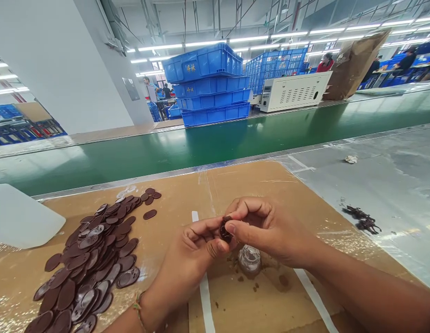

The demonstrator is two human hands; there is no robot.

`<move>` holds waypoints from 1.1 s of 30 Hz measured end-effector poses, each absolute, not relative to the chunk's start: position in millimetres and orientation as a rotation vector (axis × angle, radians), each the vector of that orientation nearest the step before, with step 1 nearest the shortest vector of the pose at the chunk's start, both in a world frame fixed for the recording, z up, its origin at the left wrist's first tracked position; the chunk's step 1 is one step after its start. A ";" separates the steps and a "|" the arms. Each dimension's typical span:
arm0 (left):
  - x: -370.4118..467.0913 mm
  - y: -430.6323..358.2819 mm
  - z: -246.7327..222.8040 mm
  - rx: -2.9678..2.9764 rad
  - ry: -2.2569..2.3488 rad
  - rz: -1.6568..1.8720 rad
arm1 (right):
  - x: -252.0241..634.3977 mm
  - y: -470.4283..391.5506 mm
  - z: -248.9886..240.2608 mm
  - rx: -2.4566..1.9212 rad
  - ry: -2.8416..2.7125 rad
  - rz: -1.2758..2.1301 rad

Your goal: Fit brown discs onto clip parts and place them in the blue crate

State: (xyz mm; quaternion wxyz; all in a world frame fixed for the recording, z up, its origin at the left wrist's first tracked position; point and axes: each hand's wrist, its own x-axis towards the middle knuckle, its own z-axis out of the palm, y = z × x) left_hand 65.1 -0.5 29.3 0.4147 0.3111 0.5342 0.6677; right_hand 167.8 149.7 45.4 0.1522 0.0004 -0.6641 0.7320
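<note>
Fingers (248,233) of both hands (189,254) (282,231) hold a brown piece (223,231), long axis roughly upright.

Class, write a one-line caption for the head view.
Two hands hold a small dark piece beside a pile of brown ovals.

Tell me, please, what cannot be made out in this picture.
All in the head view:
- Brown piece: partly covered by the left hand and right hand.
- White container: cut off by the left edge.
- Brown ovals: lower ones buried under others.
- Distant people: too small for detail.
</note>
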 end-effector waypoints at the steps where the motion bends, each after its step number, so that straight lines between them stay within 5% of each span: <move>1: 65.4 -0.4 28.4 0.770 1.329 1.688 | 167.9 150.0 45.2 -0.009 -1.914 2.083; 33: 72.6 2.0 30.6 0.631 1.383 2.068 | 169.4 130.4 46.4 0.298 -1.542 2.420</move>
